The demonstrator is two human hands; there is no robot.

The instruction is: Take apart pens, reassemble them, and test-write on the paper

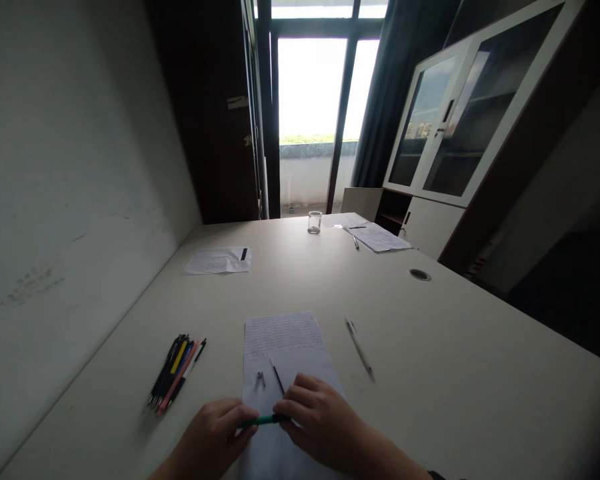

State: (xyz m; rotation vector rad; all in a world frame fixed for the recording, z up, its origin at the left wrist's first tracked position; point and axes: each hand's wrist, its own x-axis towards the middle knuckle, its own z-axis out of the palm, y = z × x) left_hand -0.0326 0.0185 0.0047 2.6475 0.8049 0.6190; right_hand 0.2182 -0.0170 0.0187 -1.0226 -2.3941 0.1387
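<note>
My left hand is closed around one end of a green pen barrel, low over a sheet of paper. Fingers of my right hand pinch the dark end of the same pen; whether the two parts are joined there I cannot tell. A thin dark ink refill lies on the paper, its lower end running behind my right fingers. Left of the refill are small metallic pen parts, too small to make out exactly. The paper has handwritten lines across its upper part.
Several pens lie bundled at the left. A white pen rests right of the paper. Farther back are a printed sheet, a clear glass, stacked papers and a round cable hole. A wall borders the table's left side.
</note>
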